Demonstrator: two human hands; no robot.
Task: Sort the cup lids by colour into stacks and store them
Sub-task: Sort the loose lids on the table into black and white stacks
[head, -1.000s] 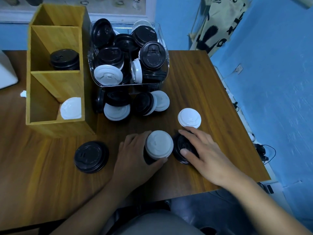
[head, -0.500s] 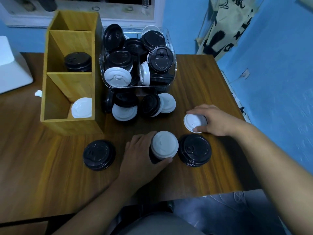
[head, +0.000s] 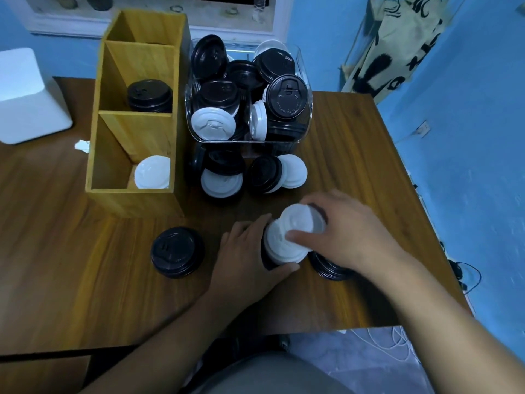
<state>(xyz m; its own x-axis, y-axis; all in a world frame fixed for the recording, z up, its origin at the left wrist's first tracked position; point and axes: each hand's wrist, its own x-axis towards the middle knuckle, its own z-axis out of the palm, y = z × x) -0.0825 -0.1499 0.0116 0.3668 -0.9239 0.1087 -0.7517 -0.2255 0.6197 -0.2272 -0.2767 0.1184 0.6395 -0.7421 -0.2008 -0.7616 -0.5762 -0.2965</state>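
Head view: white lid (head: 301, 220) hung tilted over the white stack (head: 279, 247), mid-table near the front edge; whether they touched, I couldn't tell.
Right hand (head: 349, 237): pinched that lid by its rim.
Left hand (head: 247, 260): curled round the stack's side.
Black stack (head: 177, 253): stood alone, left of the hands.
Second black stack (head: 329, 268): half hidden under the right wrist.
Rack (head: 136, 200): black lids in the middle bay, a white one in the near bay.
Bin (head: 308, 89): mixed lids, with more loose in front.

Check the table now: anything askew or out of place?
The white lid in the right hand is tilted over the stack the left hand holds, not seated. The stack's lower side looks dark under its white top: possibly mixed colours, but too blurred to be sure.
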